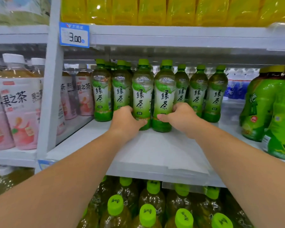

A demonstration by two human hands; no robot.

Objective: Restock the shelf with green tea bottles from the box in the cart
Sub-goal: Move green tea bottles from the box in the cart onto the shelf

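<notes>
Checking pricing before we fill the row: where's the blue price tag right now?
In the head view, the blue price tag hangs upper left, on the white upright where it meets the shelf edge above the green tea bottles.

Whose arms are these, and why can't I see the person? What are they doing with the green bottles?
The camera sits on the person's head and looks forward and down, so you only see their two bare arms. There is just this one picture. The left hand grips a clear plastic green tea bottle with a green cap. The right hand grips a second green tea bottle right beside it. Both bottles stand upright on the white shop shelf, in front of a row of matching bottles. Pink-labelled bottles with white caps stand to the left.
</notes>
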